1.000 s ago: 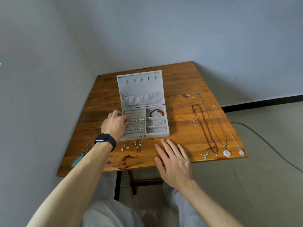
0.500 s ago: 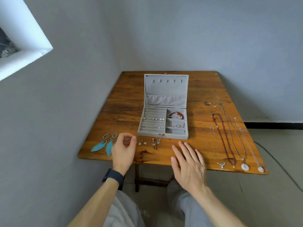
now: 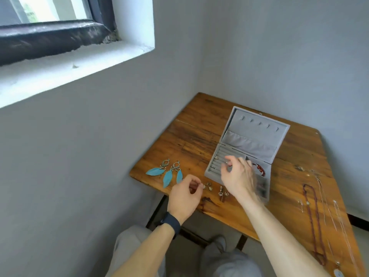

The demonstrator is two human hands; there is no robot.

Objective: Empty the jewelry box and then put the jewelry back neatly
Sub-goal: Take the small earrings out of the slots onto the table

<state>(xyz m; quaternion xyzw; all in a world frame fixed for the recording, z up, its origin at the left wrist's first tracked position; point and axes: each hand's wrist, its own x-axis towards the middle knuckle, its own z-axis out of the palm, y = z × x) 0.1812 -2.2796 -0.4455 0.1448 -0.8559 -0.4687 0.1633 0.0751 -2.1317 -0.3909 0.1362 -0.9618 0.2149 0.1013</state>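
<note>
Emptying is judged in hand: a stud [image 3: 227, 162] is pinched by the right hand [image 3: 237, 176] over the jewelry box [image 3: 249, 140], centre right, and a small earring [image 3: 202, 185] by the left hand [image 3: 184, 196]. A clean lift is needed next.

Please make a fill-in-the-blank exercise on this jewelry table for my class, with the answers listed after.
The jewelry box stands with its lid ____.
The feather earrings lie to the box's ____.
The red bracelet lies ____ the box.
The watch sits on the ____ wrist.
Answers: open, left, inside, left.
</note>
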